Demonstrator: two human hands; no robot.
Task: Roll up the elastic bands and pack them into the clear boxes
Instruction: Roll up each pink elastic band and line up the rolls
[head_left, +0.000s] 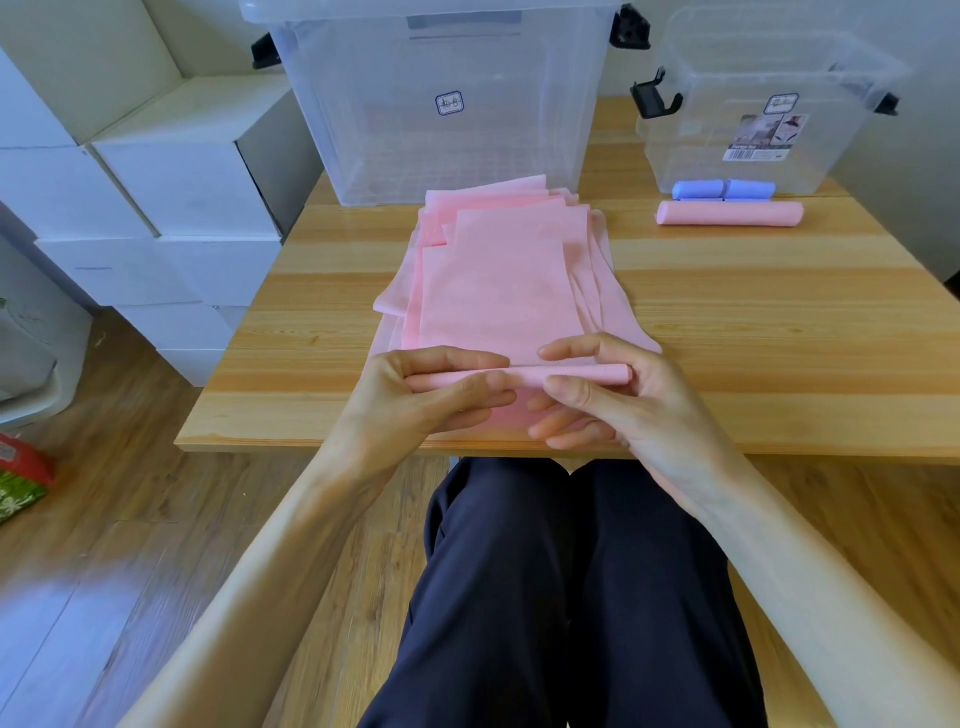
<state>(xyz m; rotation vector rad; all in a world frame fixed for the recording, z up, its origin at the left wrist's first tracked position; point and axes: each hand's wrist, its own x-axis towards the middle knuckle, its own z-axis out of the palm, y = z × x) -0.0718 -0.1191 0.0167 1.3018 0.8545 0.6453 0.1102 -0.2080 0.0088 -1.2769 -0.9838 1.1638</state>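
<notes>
Because a tight roll needs even pressure, the left hand (415, 395) and right hand (618, 395) pinch the pink band's (498, 296) rolled edge (519, 375) between thumbs and curled fingers, loose length beyond the fingertips.

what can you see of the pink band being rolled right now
The pink band is a thin, matte, stretchy-looking strip lying flat on top of a pile of similar pink bands, running away from the person. Its near end is wound into a slim tight roll lying crosswise near the table edge. The left hand and right hand pinch that roll between fingers and thumbs.
</notes>
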